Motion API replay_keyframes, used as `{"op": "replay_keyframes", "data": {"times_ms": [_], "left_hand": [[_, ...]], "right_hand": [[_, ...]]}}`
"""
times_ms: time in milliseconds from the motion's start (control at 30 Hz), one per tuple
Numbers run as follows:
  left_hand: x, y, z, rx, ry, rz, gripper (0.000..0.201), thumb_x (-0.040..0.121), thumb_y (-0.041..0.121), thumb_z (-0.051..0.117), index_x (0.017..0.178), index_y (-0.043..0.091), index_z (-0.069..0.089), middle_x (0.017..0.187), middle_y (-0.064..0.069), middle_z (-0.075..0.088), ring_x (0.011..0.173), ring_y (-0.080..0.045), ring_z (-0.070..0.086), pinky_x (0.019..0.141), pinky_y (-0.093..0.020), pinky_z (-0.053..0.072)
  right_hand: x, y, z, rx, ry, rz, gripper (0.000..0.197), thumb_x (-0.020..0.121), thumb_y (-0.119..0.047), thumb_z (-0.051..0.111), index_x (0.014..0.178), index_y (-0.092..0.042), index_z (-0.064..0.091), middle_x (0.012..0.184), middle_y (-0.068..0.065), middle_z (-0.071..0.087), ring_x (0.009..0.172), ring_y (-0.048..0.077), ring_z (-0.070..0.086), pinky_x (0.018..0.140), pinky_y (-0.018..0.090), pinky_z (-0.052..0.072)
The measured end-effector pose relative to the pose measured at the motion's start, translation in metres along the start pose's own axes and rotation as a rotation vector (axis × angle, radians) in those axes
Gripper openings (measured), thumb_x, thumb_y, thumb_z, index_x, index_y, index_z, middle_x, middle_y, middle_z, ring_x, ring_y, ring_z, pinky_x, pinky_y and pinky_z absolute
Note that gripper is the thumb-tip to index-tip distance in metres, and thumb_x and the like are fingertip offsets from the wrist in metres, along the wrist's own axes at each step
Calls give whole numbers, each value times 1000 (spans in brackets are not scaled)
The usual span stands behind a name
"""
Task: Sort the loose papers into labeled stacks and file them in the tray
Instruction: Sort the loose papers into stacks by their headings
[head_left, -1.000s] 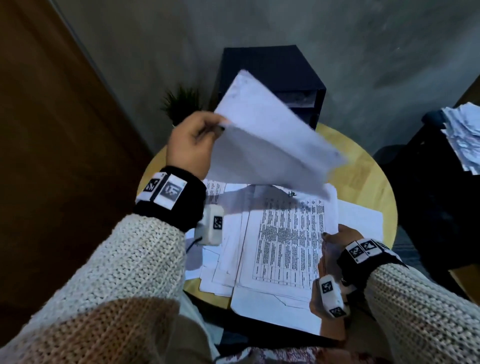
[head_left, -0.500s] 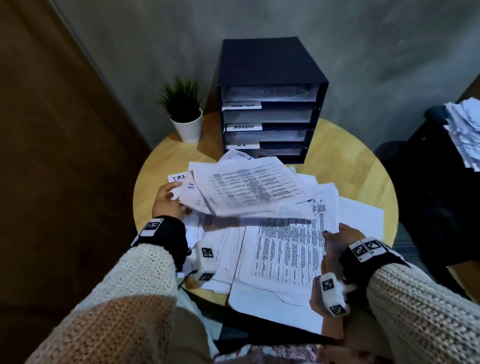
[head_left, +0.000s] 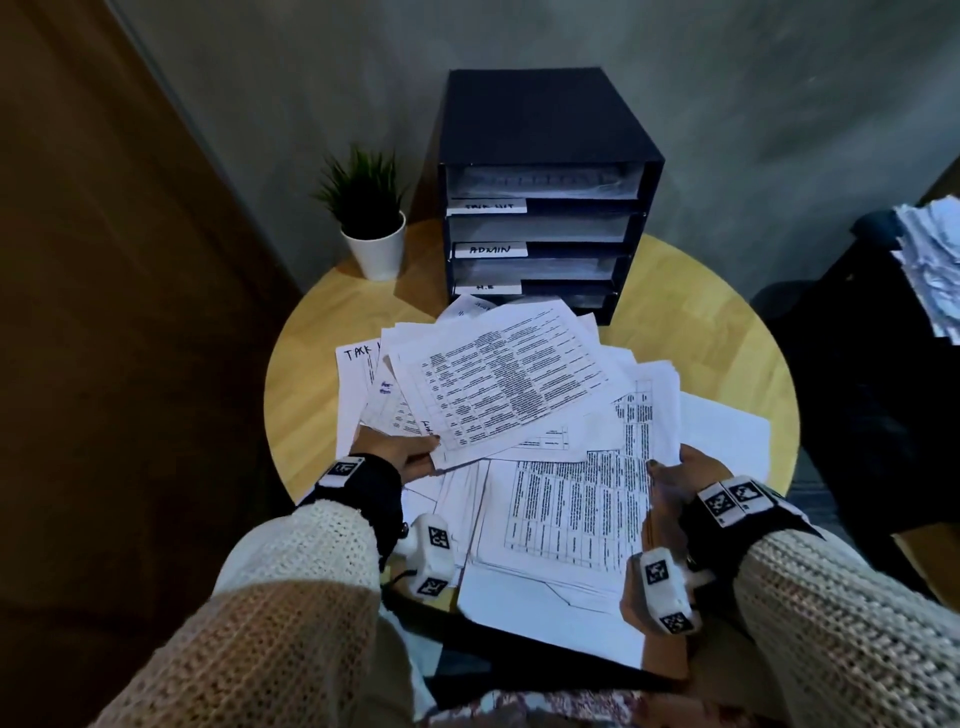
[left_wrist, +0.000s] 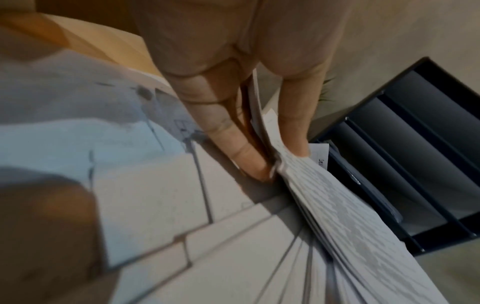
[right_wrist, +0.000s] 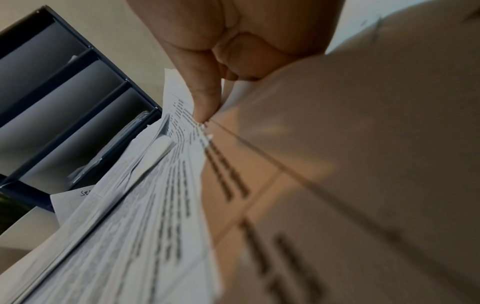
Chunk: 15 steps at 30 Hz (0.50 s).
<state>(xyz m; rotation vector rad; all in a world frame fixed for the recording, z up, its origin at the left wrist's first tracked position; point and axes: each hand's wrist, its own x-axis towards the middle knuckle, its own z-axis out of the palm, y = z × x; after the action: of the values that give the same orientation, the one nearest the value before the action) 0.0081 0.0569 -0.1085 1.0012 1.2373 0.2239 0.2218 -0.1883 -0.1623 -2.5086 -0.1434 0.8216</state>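
Loose printed papers (head_left: 571, 499) cover the near half of the round wooden table (head_left: 311, 374). My left hand (head_left: 400, 452) pinches the near corner of a fanned bundle of sheets (head_left: 509, 379), thumb on top and fingers beneath; the left wrist view shows the same pinch on the bundle (left_wrist: 324, 205). My right hand (head_left: 680, 473) grips the right edge of the paper pile, and the right wrist view shows the thumb pressing on the printed sheets (right_wrist: 166, 195). The dark tiered tray (head_left: 545, 156) with white labels stands at the back and holds papers.
A small potted plant (head_left: 371, 218) stands left of the tray. A sheet headed "TAX" (head_left: 358, 384) lies at the left under the bundle. More crumpled papers (head_left: 930, 254) are heaped on a dark surface at the right. A grey wall is behind.
My left hand has brought the raised sheets down from in front of the tray onto the pile and drawn back toward me. The right hand has stayed at the pile's right edge.
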Motion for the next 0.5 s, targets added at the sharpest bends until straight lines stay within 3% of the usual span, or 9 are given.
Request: {"op": "replay_keyframes", "data": {"times_ms": [67, 167, 267, 367, 433, 500], "left_hand": [[6, -6, 2, 38, 12, 24, 29, 76, -8, 72, 102, -4, 58, 112, -25, 64, 93, -33, 65, 86, -39, 53], [16, -10, 3, 21, 75, 41, 29, 76, -12, 69, 99, -3, 54, 112, -20, 64, 95, -33, 65, 89, -45, 53], [19, -5, -1, 236, 228, 103, 46, 86, 0, 64, 128, -2, 46, 128, -17, 55, 108, -32, 60, 90, -36, 49], [24, 8, -19, 457, 374, 101, 46, 101, 19, 40, 141, -2, 33, 152, -14, 27, 136, -28, 36, 109, -29, 30], [40, 13, -38, 689, 396, 121, 42, 103, 13, 32, 141, -4, 31, 153, -15, 26, 138, -28, 32, 111, -28, 26], [45, 17, -54, 643, 441, 76, 39, 101, 8, 34, 139, -2, 37, 147, -18, 36, 134, -32, 39, 109, -33, 31]], "right_hand": [[1, 0, 0, 39, -5, -2, 36, 91, -28, 59, 122, -10, 58, 117, 14, 65, 107, 29, 62, 96, 36, 47], [0, 0, 0, 69, -4, 2, 37, 90, -26, 60, 124, -11, 57, 118, 13, 65, 107, 30, 61, 97, 37, 46], [-2, 0, 0, 105, 20, 12, 35, 91, -27, 58, 123, -12, 56, 111, 12, 66, 98, 27, 64, 92, 34, 48], [-4, 0, -3, 139, 51, -7, 32, 93, -22, 55, 123, -13, 56, 93, 9, 65, 76, 20, 57, 77, 23, 40], [-4, -1, -6, 144, 61, -21, 35, 93, -21, 56, 126, -11, 55, 104, 12, 67, 81, 20, 55, 78, 22, 39], [-4, -2, -10, 155, 70, -26, 37, 93, -20, 57, 128, -11, 55, 116, 13, 66, 88, 23, 58, 82, 25, 42]]}}
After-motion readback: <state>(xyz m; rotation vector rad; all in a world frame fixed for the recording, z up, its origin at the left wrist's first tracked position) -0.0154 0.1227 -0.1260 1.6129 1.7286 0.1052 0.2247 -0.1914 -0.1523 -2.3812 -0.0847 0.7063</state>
